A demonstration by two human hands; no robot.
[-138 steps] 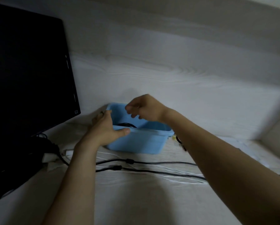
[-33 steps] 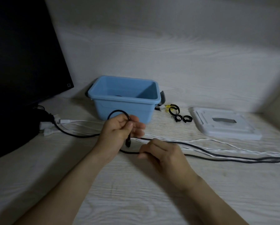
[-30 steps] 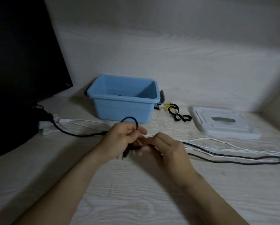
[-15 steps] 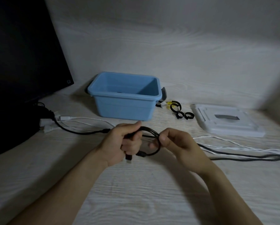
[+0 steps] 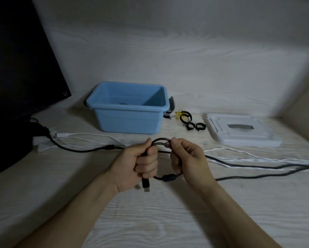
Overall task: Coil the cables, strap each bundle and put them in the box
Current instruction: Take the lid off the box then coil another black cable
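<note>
At far left a dark monitor (image 5: 21, 56) stands on the desk (image 5: 150, 221), with a second black lead (image 5: 75, 149) and a white cable (image 5: 239, 159) lying uncoiled. The blue box (image 5: 128, 120) is set behind the hands, near the wall.

The left hand (image 5: 137, 165) is closed in a fist round the gathered turns of the black cable (image 5: 161, 140), its USB plug (image 5: 145, 184) hanging below. The right hand (image 5: 187, 159) is curled round the opposite side of the loop, near the ferrite bead (image 5: 169, 176).

Coiling is judged to be in hand. Further slack, trailing rightward, must be drawn in next; then a strap (image 5: 186, 117) is needed, beside the white lid (image 5: 239, 130).

Against half a second ago, the loop is seen wider, and the bead now lies within it.
</note>
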